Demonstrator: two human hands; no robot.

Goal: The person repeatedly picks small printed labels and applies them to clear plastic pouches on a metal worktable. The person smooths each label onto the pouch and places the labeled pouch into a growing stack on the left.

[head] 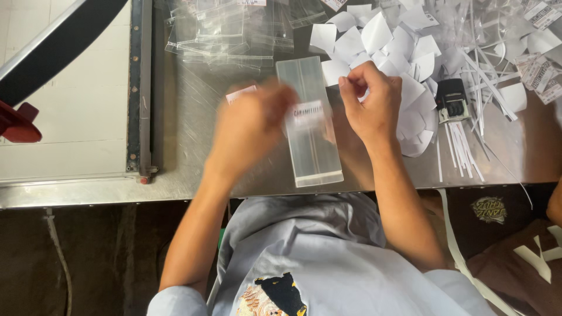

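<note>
My right hand [370, 105]: fingers [354, 82] pinched together on a small white slip, at about 1 o'clock from the clear bag stack [309, 131]. Left hand [249, 131]: motion-blurred, fingers over the stack's left edge near the small white label [307, 112] with red print; whether they grasp the top bag or only press on it, I cannot tell.

The bag stack lies flat on the steel table [193, 123], long axis running 12 to 6, between my two hands.

Risks, as I judge them:
- Slick film on slick steel. A sideways push from the left hand could fan the stack or skew the label.
- Near end of the stack sits close to the table edge at 6 o'clock; a pull toward me could tip bags off.
- White paper pieces [380, 41] heaped at 1 to 2 o'clock, touching my right hand; a sweep could drag extras in.
- Black stamp [452, 100] at 3 o'clock, near the wrist path, among thin paper strips [462, 146].

Open room: bare steel at 9 o'clock up to the paper cutter [140, 88]. Loose clear bags [228, 32] crowd 11 to 12 o'clock.
</note>
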